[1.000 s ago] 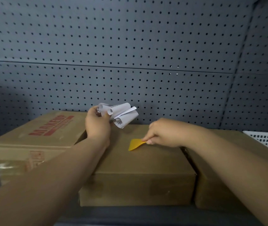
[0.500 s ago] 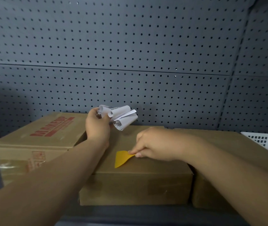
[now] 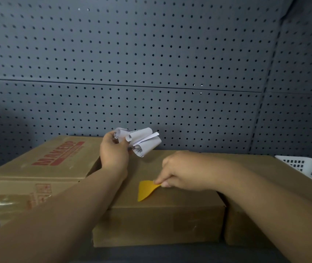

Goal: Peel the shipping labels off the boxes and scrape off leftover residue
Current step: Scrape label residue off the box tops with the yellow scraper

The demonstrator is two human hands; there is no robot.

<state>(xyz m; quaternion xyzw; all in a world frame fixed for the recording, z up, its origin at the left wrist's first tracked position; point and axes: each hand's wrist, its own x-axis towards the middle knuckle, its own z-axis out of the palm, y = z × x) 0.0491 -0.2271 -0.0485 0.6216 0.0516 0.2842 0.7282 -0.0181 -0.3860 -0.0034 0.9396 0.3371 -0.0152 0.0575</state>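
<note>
Head view: you look forward and down at three brown cardboard boxes set side by side in front of a dark grey perforated pegboard wall (image 3: 151, 63).
Your left hand: your left hand (image 3: 113, 150) is raised above the back edge of the middle box, fingers curled tightly round a bunch of curled white peeled shipping labels (image 3: 141, 140) with black barcode print; the curls stick out to the right of your fist.
Your right hand: your right hand (image 3: 181, 170) rests low over the middle box, thumb and fingers (image 3: 163, 184) pinched closed on the right end of a flat yellow plastic scraper (image 3: 146, 189).
Scraper: its wide blade fans out to the left and toward you, lying against the top of the box near the front edge.
Middle box: the plain brown middle cardboard box (image 3: 157, 221) sits lower than its neighbours; the part of its top that shows bears no label, and whether any residue is left there cannot be made out. Clear tape crosses its front face.
Left box: the taller brown cardboard box with red MAKEUP lettering (image 3: 43, 160) stands just beside the middle one, partly behind your left forearm; red marks and shiny tape show on its front.
Right box: the plain brown cardboard box on the right (image 3: 265, 168) touches the middle box, mostly hidden by your right forearm.
Basket: a white plastic lattice basket (image 3: 310, 169) sits at the far right edge, beside the right box.
</note>
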